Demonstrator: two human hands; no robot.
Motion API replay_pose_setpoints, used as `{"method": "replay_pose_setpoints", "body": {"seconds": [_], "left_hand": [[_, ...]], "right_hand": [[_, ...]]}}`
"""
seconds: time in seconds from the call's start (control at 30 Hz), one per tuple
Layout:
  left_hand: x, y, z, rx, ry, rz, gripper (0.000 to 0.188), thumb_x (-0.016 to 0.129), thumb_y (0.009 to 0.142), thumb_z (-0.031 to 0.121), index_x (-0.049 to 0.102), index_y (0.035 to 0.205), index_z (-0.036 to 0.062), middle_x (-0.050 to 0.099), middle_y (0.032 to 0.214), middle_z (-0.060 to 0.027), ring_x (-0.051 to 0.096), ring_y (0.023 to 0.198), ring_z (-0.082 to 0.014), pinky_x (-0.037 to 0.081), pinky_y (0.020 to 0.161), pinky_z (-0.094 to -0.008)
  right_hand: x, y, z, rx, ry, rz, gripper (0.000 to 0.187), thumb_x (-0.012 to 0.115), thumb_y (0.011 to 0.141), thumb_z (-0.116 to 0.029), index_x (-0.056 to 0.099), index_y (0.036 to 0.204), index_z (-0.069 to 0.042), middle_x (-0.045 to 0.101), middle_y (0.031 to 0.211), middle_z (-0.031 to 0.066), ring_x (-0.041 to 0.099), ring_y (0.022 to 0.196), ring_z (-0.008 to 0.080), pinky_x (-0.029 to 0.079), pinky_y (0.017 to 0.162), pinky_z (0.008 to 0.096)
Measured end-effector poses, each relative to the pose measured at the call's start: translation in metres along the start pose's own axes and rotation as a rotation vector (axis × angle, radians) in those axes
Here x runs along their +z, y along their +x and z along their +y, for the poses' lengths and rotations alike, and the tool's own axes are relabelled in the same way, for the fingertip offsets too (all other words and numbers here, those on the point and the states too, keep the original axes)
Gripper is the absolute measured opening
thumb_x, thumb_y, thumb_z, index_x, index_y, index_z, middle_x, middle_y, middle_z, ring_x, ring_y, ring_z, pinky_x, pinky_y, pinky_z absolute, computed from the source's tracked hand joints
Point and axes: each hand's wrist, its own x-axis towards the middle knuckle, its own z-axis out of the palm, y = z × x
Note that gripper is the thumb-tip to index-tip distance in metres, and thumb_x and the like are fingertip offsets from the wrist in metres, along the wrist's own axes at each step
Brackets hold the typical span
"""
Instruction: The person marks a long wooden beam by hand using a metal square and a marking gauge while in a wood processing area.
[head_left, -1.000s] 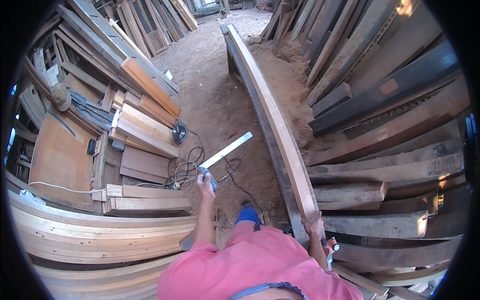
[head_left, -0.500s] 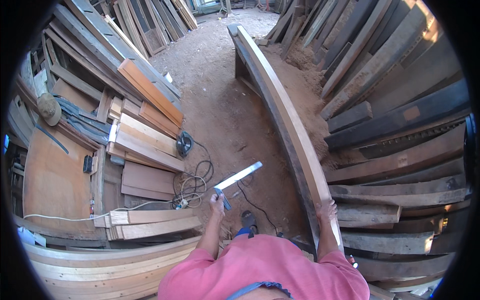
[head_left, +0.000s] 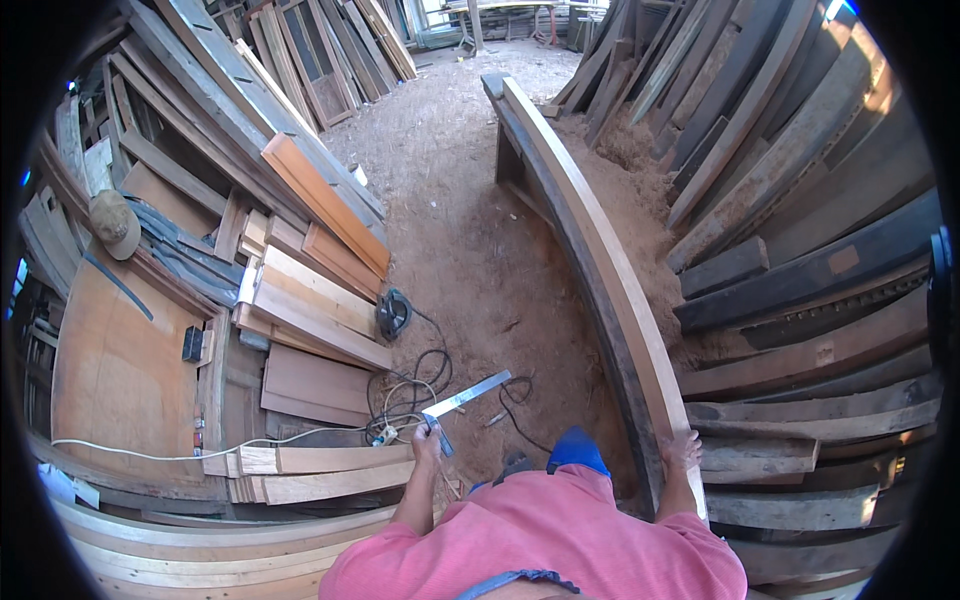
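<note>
My left hand (head_left: pixel 428 445) is closed round the stock of a try square (head_left: pixel 466 394). The square's bright metal blade points away and to the right, above the sawdust-covered floor. On my right, my right hand (head_left: pixel 682 452) is closed on the near part of a long, pale wooden beam (head_left: pixel 617 265), with fingers over its top. The beam lies lengthwise along a narrow dark bench (head_left: pixel 583 262) that runs away from me. The undersides of both grips are hidden.
A circular saw (head_left: pixel 394 314) sits at the left beside stacked boards (head_left: pixel 325 300). Its dark cord (head_left: pixel 433 350) and a pale cable tangle on the floor near the square. Old timbers (head_left: pixel 810 280) fill the right side. Planks (head_left: pixel 240 140) lean at the far left.
The view has shifted, so surroundings appear farther right and lower. A blue-clad leg has come forward beneath me. The square's blade is tilted less steeply; both hands keep their holds.
</note>
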Motion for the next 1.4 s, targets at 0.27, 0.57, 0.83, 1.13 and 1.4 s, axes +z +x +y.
{"method": "replay_pose_setpoints", "body": {"seconds": [0.27, 0.57, 0.83, 1.13, 1.4], "left_hand": [[0.031, 0.036, 0.024, 0.088, -0.262, 0.002, 0.005, 0.063, 0.095, 0.009, 0.059, 0.094, 0.0068, 0.057, 0.082, 0.0032, 0.051, 0.071, -0.0055, 0.043, 0.063, -0.0218], [0.178, 0.108, 0.161, 0.285, -0.181, -0.27, 0.012, 0.063, 0.093, 0.008, 0.058, 0.104, 0.007, 0.06, 0.091, 0.0011, 0.055, 0.081, -0.009, 0.047, 0.073, -0.0256], [0.346, 0.18, 0.198, 0.355, 0.045, -0.41, 0.012, 0.064, 0.091, 0.006, 0.061, 0.102, 0.0035, 0.062, 0.091, 0.0008, 0.057, 0.084, -0.009, 0.047, 0.079, -0.0274], [0.463, 0.224, 0.258, 0.53, 0.621, -0.321, 0.017, 0.071, 0.084, 0.013, 0.064, 0.098, 0.0043, 0.07, 0.085, -0.0178, 0.07, 0.079, -0.0278, 0.052, 0.071, -0.0408], [0.539, 0.37, 0.285, 0.594, 0.642, -0.332, 0.013, 0.067, 0.087, 0.01, 0.061, 0.095, 0.0017, 0.068, 0.08, -0.012, 0.065, 0.075, -0.0184, 0.051, 0.072, -0.0354]], "right_hand": [[-0.022, 0.048, -0.021, -0.287, 0.078, -0.175, 0.074, 0.074, 0.079, -0.049, 0.055, 0.131, 0.001, 0.057, 0.132, 0.0227, 0.054, 0.125, 0.0401, 0.045, 0.103, 0.0496], [-0.019, 0.139, -0.179, -0.528, 0.297, -0.047, 0.065, 0.058, 0.089, -0.06, 0.07, 0.104, 0.002, 0.067, 0.105, 0.0289, 0.064, 0.104, 0.0436, 0.051, 0.09, 0.0498], [-0.029, 0.22, -0.314, -0.548, 0.429, -0.351, 0.069, 0.06, 0.087, -0.062, 0.068, 0.113, 0.001, 0.065, 0.117, 0.03, 0.064, 0.11, 0.0416, 0.048, 0.095, 0.0478], [-0.087, 0.222, -0.459, -0.675, 0.146, -0.111, 0.088, 0.071, 0.08, -0.057, 0.042, 0.142, -0.002, 0.046, 0.143, 0.024, 0.044, 0.132, 0.0435, 0.039, 0.108, 0.051], [-0.106, 0.267, -0.604, -0.709, 0.276, -0.236, 0.093, 0.074, 0.079, -0.052, 0.035, 0.145, 0.0, 0.043, 0.144, 0.0269, 0.043, 0.133, 0.0433, 0.038, 0.11, 0.05]]}}
